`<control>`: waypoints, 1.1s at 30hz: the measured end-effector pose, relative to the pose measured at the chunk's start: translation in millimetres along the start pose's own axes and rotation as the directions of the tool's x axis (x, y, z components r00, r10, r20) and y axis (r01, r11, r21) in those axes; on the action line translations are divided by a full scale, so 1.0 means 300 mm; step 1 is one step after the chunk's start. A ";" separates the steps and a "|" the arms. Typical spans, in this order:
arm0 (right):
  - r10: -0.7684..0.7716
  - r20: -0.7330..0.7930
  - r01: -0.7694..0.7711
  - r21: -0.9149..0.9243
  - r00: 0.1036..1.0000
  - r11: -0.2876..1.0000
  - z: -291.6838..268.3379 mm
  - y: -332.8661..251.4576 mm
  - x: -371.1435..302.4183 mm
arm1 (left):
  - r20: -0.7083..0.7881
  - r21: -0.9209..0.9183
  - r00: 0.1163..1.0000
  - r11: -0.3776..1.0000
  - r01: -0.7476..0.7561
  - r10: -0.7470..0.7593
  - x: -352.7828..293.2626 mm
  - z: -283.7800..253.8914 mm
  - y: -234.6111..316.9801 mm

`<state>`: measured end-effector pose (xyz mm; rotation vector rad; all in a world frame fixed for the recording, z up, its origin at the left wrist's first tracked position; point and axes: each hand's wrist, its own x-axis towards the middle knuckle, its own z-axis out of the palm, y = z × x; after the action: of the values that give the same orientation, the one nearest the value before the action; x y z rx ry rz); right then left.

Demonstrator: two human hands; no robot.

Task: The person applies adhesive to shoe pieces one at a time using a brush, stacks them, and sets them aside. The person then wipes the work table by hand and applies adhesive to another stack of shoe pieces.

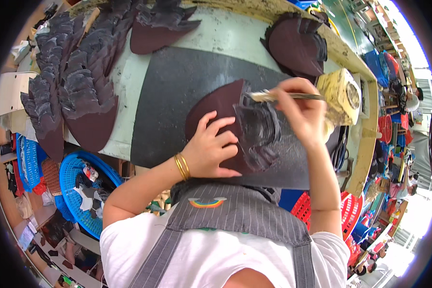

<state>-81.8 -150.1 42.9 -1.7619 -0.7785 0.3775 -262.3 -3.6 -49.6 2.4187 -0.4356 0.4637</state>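
a: right hand [302, 113] is closed in a pinch on a thin brush [285, 96], handle running right, bristles pointing left onto the maroon leather piece [221, 108].
b: left hand [210, 149]?
a: open and flat, fingers spread, palm pressing the near part of that same piece. holds nothing, just pins it to the dark mat [177, 91].
b: where does the piece sit relative to the hands?
a: directly under both. left hand covers its near-left area, brush tip touches its right side where the surface looks wet and grey. a few smaller coated pieces [261, 129] overlap just right of the left fingers.
b: advice for the stroke?
a: my read: keep the flat hand clear of the wet zone, brush away from the fingers toward the edge, thin even coat, don't let the piece slide on the mat.
b: supply?
a: yellowish pot [343, 93] just right of the right hand, touching distance, on the table [225, 36].
b: surroundings?
a: coated grey pieces [67, 81] fanned out far left, another maroon stack [297, 45] far right. blue basket [72, 192] below the table's left, red basket [305, 206] near right.
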 end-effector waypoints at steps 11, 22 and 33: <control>-0.259 0.197 0.305 -0.260 0.946 0.916 0.106 0.161 0.197 | 0.016 -0.026 1.000 0.999 0.022 -0.022 0.007 -0.019 0.017; -0.005 0.401 0.227 -0.508 0.916 0.831 0.053 -0.079 -0.379 | 0.067 -0.517 0.907 0.763 0.389 -0.417 0.063 -0.140 0.005; 0.082 0.107 -0.024 -0.459 0.991 0.888 0.001 -0.091 -0.400 | -0.575 0.477 0.793 0.704 0.526 -0.202 0.102 -0.416 -0.394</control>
<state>-178.4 -225.9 53.0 -2.2219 -0.9666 0.3622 -213.5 158.3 -5.7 2.7536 0.5352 1.1335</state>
